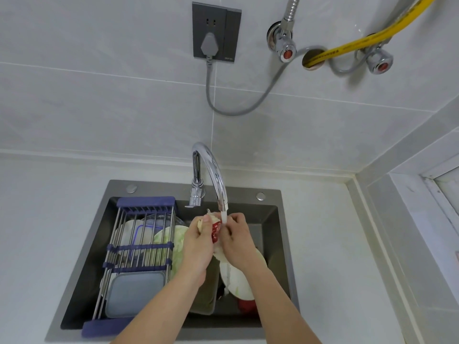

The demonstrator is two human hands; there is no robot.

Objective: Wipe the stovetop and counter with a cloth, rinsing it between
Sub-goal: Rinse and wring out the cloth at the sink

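Water runs from the chrome faucet [211, 170] onto the cloth [215, 229], which both hands hold bunched over the dark sink [283, 244]. Left hand [198, 247] has its fingers curled round the pale end of the cloth, thumb on top. Right hand [238, 242] has its fingers clamped on the other side, right under the stream. Cloth shows a red patterned patch between the hands and a whitish part hanging below them; its full shape is hidden by the hands.

Sink contents: a steel drying rack [139, 247] with blue ends spans the left half, front to back. Under its bars lie a clear glass bowl [169, 219], a green-white plate [173, 242] and a grey square container [134, 294] at the near end, all partly masked by the bars. A blue-rimmed lid or box under the rack is hard to make out. Right of the rack, below the forearms, sits a white plate with green edge [238, 284], partly covered by the right forearm, and something red [246, 305] beside it that cannot be identified. A dark tray-like item between the forearms is mostly hidden.

White tabletop [49, 232] surrounds the sink. On the tiled wall: a grey socket [216, 33] with a plug and cable, two valves [285, 48] with red caps, and a yellow hose [360, 40] cut off at the top edge
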